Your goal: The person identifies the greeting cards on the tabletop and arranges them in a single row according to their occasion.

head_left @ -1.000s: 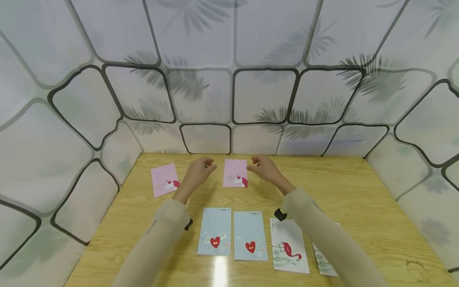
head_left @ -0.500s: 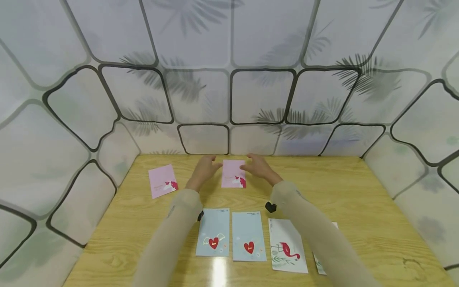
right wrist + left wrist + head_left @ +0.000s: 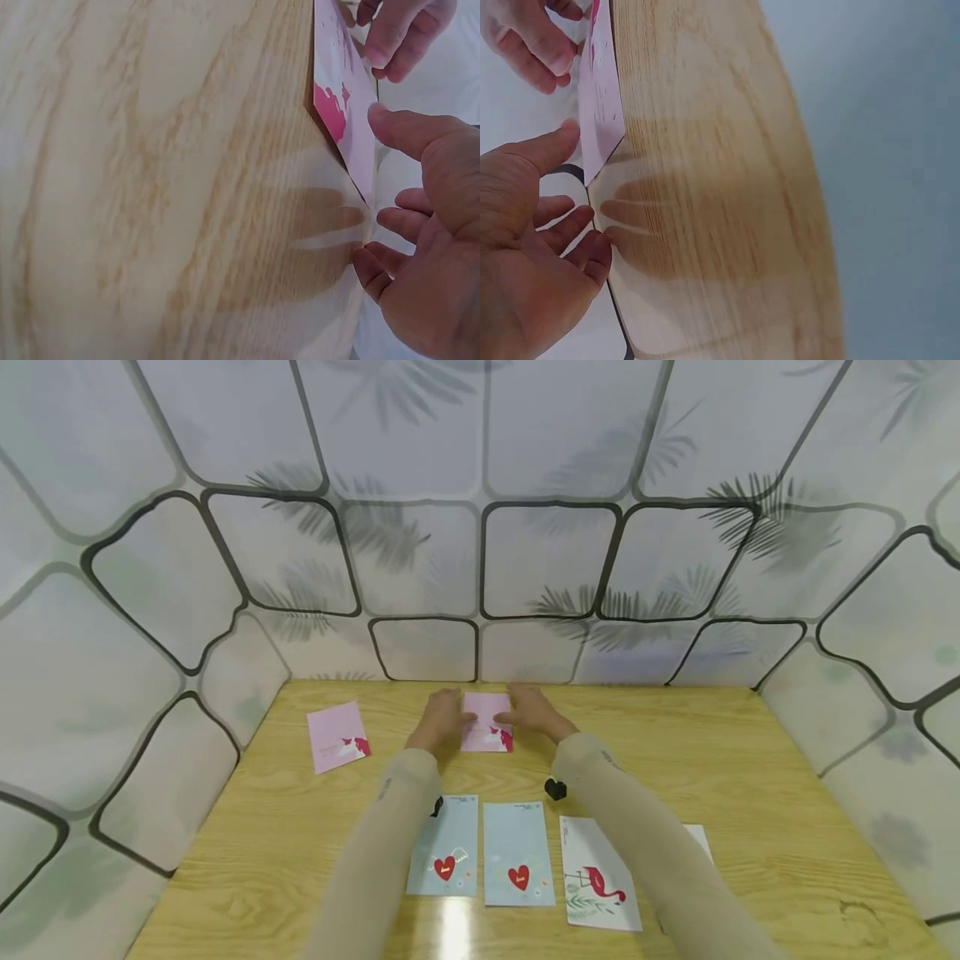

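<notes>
A pink card with a red-maned unicorn (image 3: 486,704) lies at the back middle of the table. My left hand (image 3: 441,722) is at its left edge and my right hand (image 3: 534,713) at its right edge. Both thumbs reach over the card, while the other fingers stay loosely bent beyond its sides. In the left wrist view the left thumb (image 3: 558,144) is close to the card (image 3: 601,120); touch cannot be made out. The right wrist view has the right thumb (image 3: 401,129) likewise near the card's surface (image 3: 356,112). Neither hand grips it.
Another unicorn card (image 3: 335,739) lies tilted at the left. Nearer stand two blue heart cards, one winged (image 3: 450,835) and one plain (image 3: 517,835), flat on the wooden table (image 3: 750,760). A flamingo card (image 3: 592,860) and a partly covered white card (image 3: 699,839) lie near the right forearm.
Both hands have moved inward from either side to the middle unicorn card, and their thumbs now overlap it. The cards have stayed in place on the table.
</notes>
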Demonstrator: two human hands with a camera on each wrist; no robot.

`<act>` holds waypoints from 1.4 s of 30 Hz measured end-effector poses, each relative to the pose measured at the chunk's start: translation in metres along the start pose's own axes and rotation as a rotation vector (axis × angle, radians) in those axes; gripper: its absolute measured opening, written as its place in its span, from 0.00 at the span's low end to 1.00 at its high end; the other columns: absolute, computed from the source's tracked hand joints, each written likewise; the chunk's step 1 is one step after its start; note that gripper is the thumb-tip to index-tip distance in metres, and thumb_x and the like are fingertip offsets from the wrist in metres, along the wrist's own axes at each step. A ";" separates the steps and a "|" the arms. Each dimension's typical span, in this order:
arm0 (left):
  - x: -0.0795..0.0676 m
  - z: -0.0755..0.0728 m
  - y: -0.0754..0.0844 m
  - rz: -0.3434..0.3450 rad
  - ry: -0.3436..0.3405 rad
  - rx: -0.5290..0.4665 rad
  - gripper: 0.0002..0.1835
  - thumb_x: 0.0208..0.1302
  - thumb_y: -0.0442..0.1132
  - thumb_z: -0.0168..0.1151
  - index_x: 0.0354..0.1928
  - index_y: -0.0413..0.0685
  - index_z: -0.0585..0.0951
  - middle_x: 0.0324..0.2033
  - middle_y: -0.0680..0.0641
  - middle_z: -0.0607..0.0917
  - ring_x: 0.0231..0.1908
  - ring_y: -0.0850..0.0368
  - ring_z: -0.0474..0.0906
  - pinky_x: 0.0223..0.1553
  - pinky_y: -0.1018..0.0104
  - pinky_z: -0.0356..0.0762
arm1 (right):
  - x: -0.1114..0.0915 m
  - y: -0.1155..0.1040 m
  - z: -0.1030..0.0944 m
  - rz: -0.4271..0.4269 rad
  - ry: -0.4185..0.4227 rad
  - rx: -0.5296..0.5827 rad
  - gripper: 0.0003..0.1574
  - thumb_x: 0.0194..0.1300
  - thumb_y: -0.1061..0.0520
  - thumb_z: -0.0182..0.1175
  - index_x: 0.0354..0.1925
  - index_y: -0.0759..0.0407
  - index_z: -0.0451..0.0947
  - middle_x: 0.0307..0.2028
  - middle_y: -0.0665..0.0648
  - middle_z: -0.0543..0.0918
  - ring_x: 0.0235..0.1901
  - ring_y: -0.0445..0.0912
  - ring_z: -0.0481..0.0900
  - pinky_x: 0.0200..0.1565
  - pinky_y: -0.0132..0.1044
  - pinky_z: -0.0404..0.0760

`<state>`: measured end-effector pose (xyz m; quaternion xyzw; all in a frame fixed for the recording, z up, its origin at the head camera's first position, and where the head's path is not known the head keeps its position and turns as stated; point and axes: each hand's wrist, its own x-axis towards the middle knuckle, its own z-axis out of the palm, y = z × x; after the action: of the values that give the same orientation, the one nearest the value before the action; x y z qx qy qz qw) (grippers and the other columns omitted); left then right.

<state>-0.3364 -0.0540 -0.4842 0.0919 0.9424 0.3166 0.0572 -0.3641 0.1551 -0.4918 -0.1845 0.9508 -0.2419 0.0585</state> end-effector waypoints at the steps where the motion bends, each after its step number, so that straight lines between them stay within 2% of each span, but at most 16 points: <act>1: 0.000 0.001 0.001 -0.009 -0.004 0.013 0.33 0.75 0.44 0.64 0.73 0.35 0.68 0.70 0.35 0.70 0.72 0.38 0.62 0.73 0.44 0.60 | 0.000 -0.001 0.001 0.005 0.002 -0.013 0.45 0.68 0.48 0.69 0.70 0.73 0.66 0.67 0.73 0.73 0.69 0.68 0.66 0.70 0.58 0.64; 4: 0.002 0.005 0.003 -0.033 -0.014 0.039 0.32 0.73 0.44 0.66 0.73 0.38 0.69 0.71 0.38 0.70 0.72 0.39 0.61 0.73 0.44 0.59 | 0.001 -0.003 0.003 0.019 0.008 -0.054 0.35 0.63 0.47 0.73 0.59 0.67 0.74 0.53 0.66 0.81 0.62 0.66 0.72 0.61 0.59 0.72; 6: 0.004 0.007 0.004 -0.047 -0.021 0.052 0.32 0.73 0.44 0.66 0.74 0.40 0.69 0.72 0.40 0.70 0.73 0.40 0.60 0.73 0.44 0.59 | 0.002 -0.005 0.003 0.020 0.011 -0.073 0.30 0.61 0.48 0.76 0.49 0.66 0.75 0.44 0.64 0.81 0.54 0.63 0.74 0.54 0.58 0.75; 9: 0.005 0.009 0.005 -0.081 -0.019 0.007 0.36 0.73 0.42 0.66 0.77 0.42 0.65 0.75 0.41 0.66 0.76 0.41 0.55 0.74 0.43 0.55 | 0.005 -0.006 0.004 0.000 0.026 -0.114 0.30 0.59 0.48 0.77 0.46 0.66 0.75 0.41 0.62 0.80 0.50 0.60 0.76 0.53 0.55 0.75; 13: 0.008 0.011 0.005 -0.068 -0.019 0.024 0.39 0.72 0.41 0.66 0.79 0.40 0.60 0.76 0.38 0.63 0.76 0.39 0.54 0.75 0.43 0.54 | 0.007 -0.006 0.005 -0.015 0.025 -0.151 0.38 0.57 0.49 0.78 0.56 0.69 0.75 0.53 0.67 0.81 0.58 0.62 0.74 0.64 0.54 0.70; 17: 0.009 0.010 0.006 -0.017 -0.012 0.098 0.43 0.72 0.39 0.67 0.80 0.38 0.55 0.75 0.35 0.63 0.75 0.38 0.56 0.75 0.45 0.54 | 0.007 -0.007 0.005 -0.020 0.029 -0.117 0.49 0.55 0.50 0.80 0.65 0.73 0.71 0.62 0.72 0.74 0.66 0.63 0.68 0.70 0.53 0.65; 20: 0.008 0.009 0.006 0.000 -0.005 0.086 0.44 0.72 0.37 0.67 0.81 0.38 0.52 0.76 0.33 0.62 0.75 0.38 0.57 0.75 0.47 0.55 | 0.007 -0.009 0.005 -0.040 0.051 -0.095 0.51 0.53 0.52 0.81 0.65 0.74 0.71 0.61 0.72 0.72 0.64 0.62 0.69 0.69 0.51 0.67; 23: 0.005 0.008 0.006 0.007 -0.007 0.031 0.44 0.72 0.35 0.66 0.81 0.41 0.51 0.76 0.33 0.60 0.76 0.39 0.56 0.75 0.48 0.55 | 0.005 -0.012 0.006 -0.054 0.074 -0.096 0.49 0.53 0.53 0.82 0.64 0.75 0.72 0.59 0.70 0.71 0.60 0.60 0.70 0.67 0.50 0.69; 27: 0.002 0.008 0.004 0.013 -0.018 -0.022 0.43 0.72 0.34 0.65 0.82 0.44 0.52 0.77 0.35 0.59 0.76 0.41 0.56 0.75 0.48 0.55 | 0.002 -0.013 0.008 -0.031 0.089 -0.074 0.51 0.52 0.54 0.82 0.65 0.74 0.70 0.57 0.70 0.69 0.57 0.58 0.70 0.65 0.49 0.71; 31: 0.001 0.009 0.004 0.022 -0.008 -0.027 0.43 0.71 0.33 0.66 0.81 0.44 0.55 0.77 0.37 0.61 0.75 0.42 0.59 0.74 0.49 0.58 | -0.002 -0.014 0.011 -0.002 0.095 -0.023 0.53 0.52 0.55 0.82 0.68 0.75 0.68 0.59 0.71 0.67 0.58 0.59 0.70 0.66 0.50 0.71; 34: 0.002 0.010 0.003 0.022 0.010 -0.040 0.43 0.69 0.31 0.67 0.80 0.44 0.56 0.74 0.37 0.65 0.72 0.43 0.64 0.72 0.50 0.62 | -0.003 -0.014 0.013 0.005 0.123 0.018 0.46 0.57 0.59 0.78 0.67 0.76 0.69 0.60 0.72 0.68 0.59 0.60 0.71 0.66 0.50 0.71; 37: 0.003 0.011 0.002 0.009 0.027 -0.070 0.40 0.70 0.30 0.65 0.79 0.45 0.57 0.71 0.37 0.69 0.67 0.45 0.71 0.70 0.51 0.67 | -0.005 -0.013 0.012 -0.003 0.203 0.085 0.30 0.63 0.68 0.69 0.61 0.77 0.75 0.57 0.74 0.74 0.57 0.61 0.75 0.63 0.51 0.75; 40: 0.001 0.009 0.000 0.012 0.049 -0.101 0.34 0.74 0.31 0.62 0.77 0.47 0.60 0.61 0.39 0.77 0.56 0.46 0.77 0.61 0.51 0.75 | -0.008 -0.014 0.009 -0.015 0.292 0.184 0.18 0.66 0.73 0.60 0.54 0.75 0.81 0.51 0.71 0.83 0.52 0.60 0.79 0.55 0.52 0.80; 42: 0.000 0.008 -0.002 0.038 0.084 -0.116 0.30 0.75 0.32 0.60 0.75 0.48 0.62 0.53 0.41 0.79 0.49 0.47 0.77 0.54 0.53 0.78 | -0.010 -0.016 0.007 -0.018 0.338 0.253 0.15 0.67 0.74 0.58 0.50 0.73 0.84 0.48 0.69 0.86 0.48 0.58 0.82 0.51 0.51 0.82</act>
<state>-0.3349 -0.0509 -0.4914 0.0932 0.9221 0.3752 0.0168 -0.3481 0.1432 -0.4903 -0.1410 0.9075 -0.3873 -0.0814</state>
